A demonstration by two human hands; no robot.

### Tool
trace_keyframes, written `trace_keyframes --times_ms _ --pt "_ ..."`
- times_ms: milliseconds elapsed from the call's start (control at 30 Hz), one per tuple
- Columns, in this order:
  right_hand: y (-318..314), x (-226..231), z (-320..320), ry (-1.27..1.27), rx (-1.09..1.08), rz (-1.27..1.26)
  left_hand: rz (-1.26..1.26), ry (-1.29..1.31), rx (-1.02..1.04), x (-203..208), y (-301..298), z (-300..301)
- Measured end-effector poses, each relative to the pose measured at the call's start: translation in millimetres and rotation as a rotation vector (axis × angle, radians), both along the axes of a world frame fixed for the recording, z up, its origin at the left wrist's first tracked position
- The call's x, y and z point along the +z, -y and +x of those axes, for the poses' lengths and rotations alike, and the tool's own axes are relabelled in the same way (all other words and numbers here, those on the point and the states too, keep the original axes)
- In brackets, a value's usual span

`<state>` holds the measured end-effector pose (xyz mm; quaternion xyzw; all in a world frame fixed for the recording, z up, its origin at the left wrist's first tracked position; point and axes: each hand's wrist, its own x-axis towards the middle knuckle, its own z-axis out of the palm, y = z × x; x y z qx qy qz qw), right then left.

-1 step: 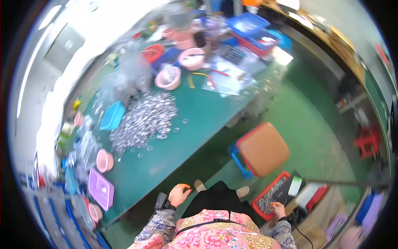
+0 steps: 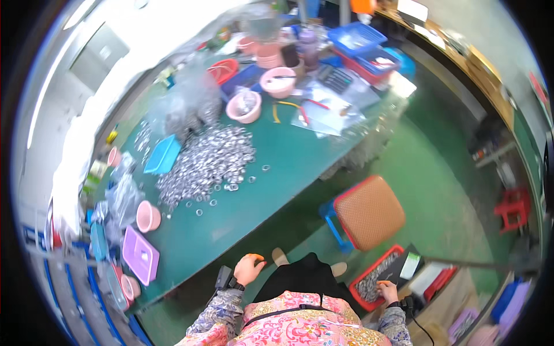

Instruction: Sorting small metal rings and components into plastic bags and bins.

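Note:
My left hand (image 2: pixel 249 270) hangs in front of the long green table's (image 2: pixel 248 216) near edge, touching nothing. Its fingers are loosely bent, with a gap between thumb and forefinger and nothing visible in them. Over at the right, my right hand (image 2: pixel 386 290) appears above the edge of a red tray (image 2: pixel 353 290) full of small metal pieces (image 2: pixel 369 284); whether it touches the tray I cannot tell. Those fingers are also loosely bent and show nothing held. On the table lies a broad heap of shiny metal rings (image 2: pixel 210 161), with a turquoise scoop-like tray (image 2: pixel 163 154) against its left side.
A stool with a brown woven seat (image 2: pixel 370 212) stands right of the table. Pink bowls (image 2: pixel 243 108), a purple basket (image 2: pixel 140 256), clear plastic bags (image 2: pixel 187 95) and blue baskets (image 2: pixel 356 37) crowd the tabletop's edges. A red stool (image 2: pixel 512 209) is farther right.
The view has shifted a little, so the table and its things sit slightly lower and farther right in the picture. Both hands keep nearly the same place and shape.

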<state>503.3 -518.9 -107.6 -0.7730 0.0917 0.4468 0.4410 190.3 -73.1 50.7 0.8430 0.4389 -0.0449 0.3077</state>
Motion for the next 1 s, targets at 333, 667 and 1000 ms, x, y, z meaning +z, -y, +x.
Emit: trace_keyframes --times_ms 333,667,1000 --pt "-244.5 77.0 53.2 0.202 0.469 0.165 0.199 0.052 0.506 -21.1 -35.3 -101.4" --pt "-402.9 114.7 -26.9 0.174 0.986 0.191 0.255 0.418 0.866 -18.0 -204.5 -172.7" --pt "-401.8 119.7 33.9 0.323 1.033 0.053 -0.04 0.995 1.359 12.6 -388.7 -159.7"
